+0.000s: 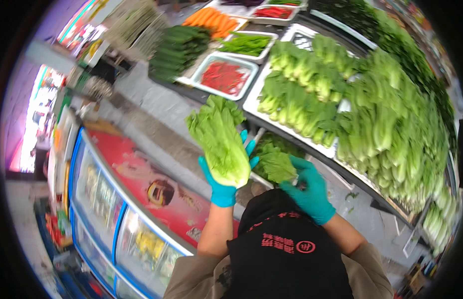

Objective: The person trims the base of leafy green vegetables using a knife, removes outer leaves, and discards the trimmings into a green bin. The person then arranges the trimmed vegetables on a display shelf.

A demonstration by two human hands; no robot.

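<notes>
A head of green leaf lettuce (220, 145) rests upright in my left hand (222, 192), its pale cut base near the wrist and its leaves pointing away from me. Teal glove fingers wrap around both sides of it. My right hand (311, 190), gloved in the same teal, pinches a lettuce leaf (277, 164) between thumb and fingers, apart from the head. Behind that leaf, more dark greens (281, 144) sit low under the display's edge, partly hidden. A black apron (287, 246) with red writing covers my front.
To the right, a sloping display holds bunched leafy greens (380, 123). Beyond are trays of red chillies (224, 77) and green peppers (248, 44), cucumbers (179, 48) and carrots (212, 21). A glass-topped chest freezer (119, 220) with a red side stands on my left. Leaf scraps (351, 196) dot the floor.
</notes>
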